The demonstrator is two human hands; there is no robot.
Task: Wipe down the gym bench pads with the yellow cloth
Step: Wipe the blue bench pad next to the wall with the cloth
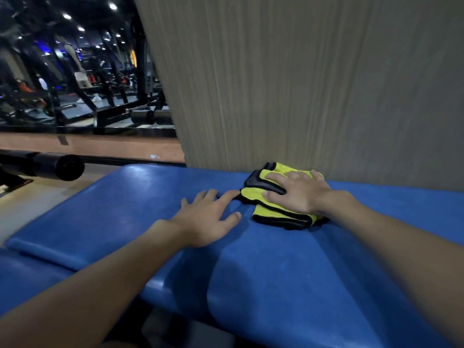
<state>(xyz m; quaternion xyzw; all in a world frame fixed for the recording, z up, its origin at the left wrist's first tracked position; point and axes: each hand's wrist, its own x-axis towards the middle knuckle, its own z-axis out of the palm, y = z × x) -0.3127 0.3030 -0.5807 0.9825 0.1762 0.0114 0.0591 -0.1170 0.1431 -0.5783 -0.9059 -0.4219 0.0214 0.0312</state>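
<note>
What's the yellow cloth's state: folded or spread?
Folded: the yellow, black-edged cloth shows stacked layers and several black hems, pressed under the right hand.

Counter pads [120, 212]: blue vinyl-like covering, smooth, faint sheen, soft creases.
Yellow cloth [271, 212]: fuzzy pile fabric, matt; black stitched edging.
Wall panel [301, 84]: wood-grain face, fine vertical streaks, matt.
Roller [60, 167]: black, smooth, dull gloss.
Floor [105, 146]: wood-look, smooth, slight shine.

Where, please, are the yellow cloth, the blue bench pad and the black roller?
yellow cloth [268, 212]: head view, on its lower yellow fold.
bench pad [125, 209]: head view, on its bare blue top.
black roller [71, 167]: head view, on its round end.
</note>
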